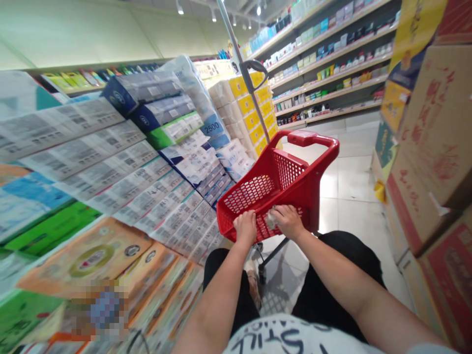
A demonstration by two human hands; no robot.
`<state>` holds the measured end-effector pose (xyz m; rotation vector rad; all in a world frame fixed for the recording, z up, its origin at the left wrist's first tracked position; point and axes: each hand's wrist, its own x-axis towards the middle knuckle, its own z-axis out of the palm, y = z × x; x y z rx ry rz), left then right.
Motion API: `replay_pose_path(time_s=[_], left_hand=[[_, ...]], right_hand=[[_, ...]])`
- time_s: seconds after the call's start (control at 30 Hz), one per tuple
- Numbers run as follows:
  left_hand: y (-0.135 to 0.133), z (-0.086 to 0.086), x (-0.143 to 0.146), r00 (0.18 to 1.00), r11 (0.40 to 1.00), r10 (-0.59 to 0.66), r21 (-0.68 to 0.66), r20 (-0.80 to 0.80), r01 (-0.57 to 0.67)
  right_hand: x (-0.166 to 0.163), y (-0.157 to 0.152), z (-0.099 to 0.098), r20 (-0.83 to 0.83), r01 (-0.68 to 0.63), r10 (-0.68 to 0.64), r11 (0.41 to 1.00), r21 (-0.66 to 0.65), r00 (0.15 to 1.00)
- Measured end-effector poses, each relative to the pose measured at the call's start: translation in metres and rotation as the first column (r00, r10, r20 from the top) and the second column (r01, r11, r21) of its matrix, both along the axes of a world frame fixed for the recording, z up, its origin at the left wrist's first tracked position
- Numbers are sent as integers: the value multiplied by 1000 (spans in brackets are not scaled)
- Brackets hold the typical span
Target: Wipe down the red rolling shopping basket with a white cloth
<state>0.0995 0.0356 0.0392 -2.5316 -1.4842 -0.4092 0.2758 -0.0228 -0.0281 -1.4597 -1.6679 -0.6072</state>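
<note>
A red plastic shopping basket cart [291, 172] stands tilted in front of me in a shop aisle, with a red handle at its far end. My left hand [245, 227] grips the near rim of the basket, fingers curled over it. My right hand [288, 220] rests on the same rim beside it, closed on a small crumpled pale thing that I cannot make out. The inside of the basket shows nothing.
Stacked packs of tissue and paper goods [121, 187] fill the left side. Brown cardboard boxes [431, 147] are piled on the right. Shelves of bottles and boxes [332, 64] line the far wall. A grey pole with a handle [254, 73] rises behind the cart. White floor tiles [350, 196] run ahead.
</note>
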Motion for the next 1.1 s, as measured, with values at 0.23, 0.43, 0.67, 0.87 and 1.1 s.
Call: replay_pose_path(time_s=[0.23,0.43,0.67,0.87,1.1], left_hand=[[0,-3,2,999,999,32,-9,11,-32],[-2,-3,3,1000,1000,28,4,2,-28],[-1,-1,2,1000,1000,21,1,5,-21],[0,2,-2,999,999,35,-21,-4,-35],[-3,1,-1,999,999,41,-36,20,-40]], right_hand=[[-2,1,-3,58,-61,64,997,-52,996],[-4,6,-11,61,-96,96,995,-1,994],[-31,4,-42,188,-122,142,986,-113,972],[-27,8,-32,164,-277,291,955,-104,943],[-13,5,2,-105,-255,286,937,240,952]])
